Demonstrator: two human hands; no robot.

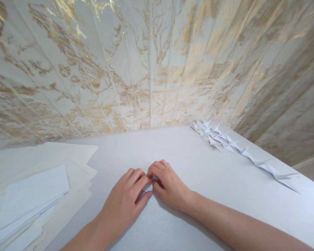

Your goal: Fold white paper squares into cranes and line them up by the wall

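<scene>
Sheets (75,155) left, folded figures (232,143) right — between, left hand (128,193) and right hand (171,183), fingers (143,181) pinching mostly-hidden paper (148,188)

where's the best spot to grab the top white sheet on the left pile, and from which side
Probably the short right edge of the top white sheet, coming from the right with the left hand: that edge faces this hand and is uncovered. The sheet rests on other papers, so a light pinch seems safest.
</scene>
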